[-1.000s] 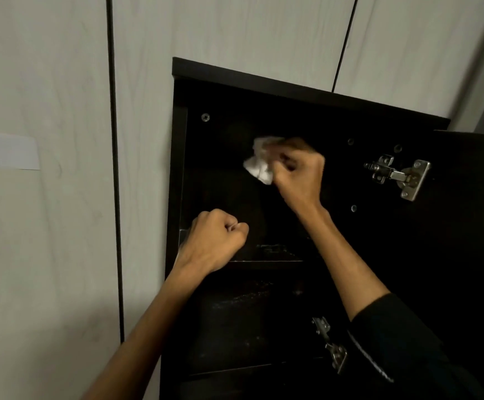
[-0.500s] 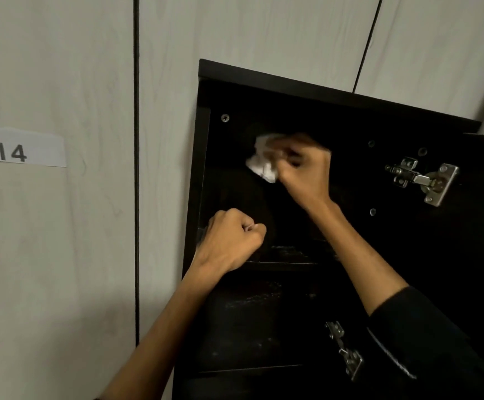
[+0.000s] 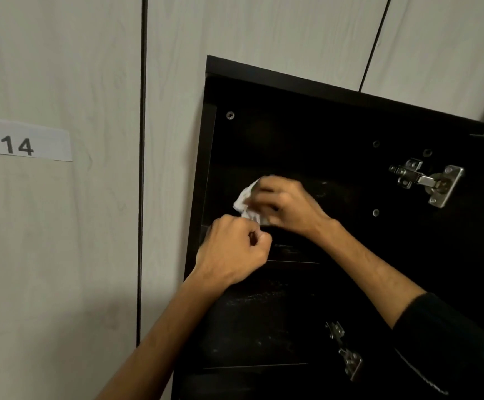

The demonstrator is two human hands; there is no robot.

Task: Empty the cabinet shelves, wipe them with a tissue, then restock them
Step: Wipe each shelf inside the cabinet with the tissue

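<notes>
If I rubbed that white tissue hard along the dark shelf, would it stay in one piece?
Maybe not. The tissue looks thin and crumpled in the right hand, so it is probably soft and floppy, and hard rubbing could tear it. It also seems very light, bunched easily by a few fingers. The shelf looks dusty, so it would likely get dirty.

Pale wood-grain wall panels (image 3: pixel 62 255) with dark vertical seams (image 3: pixel 142 168). White label (image 3: pixel 23 141) reading "S 14" stuck on the left panel. Lighting dim and flat.
</notes>
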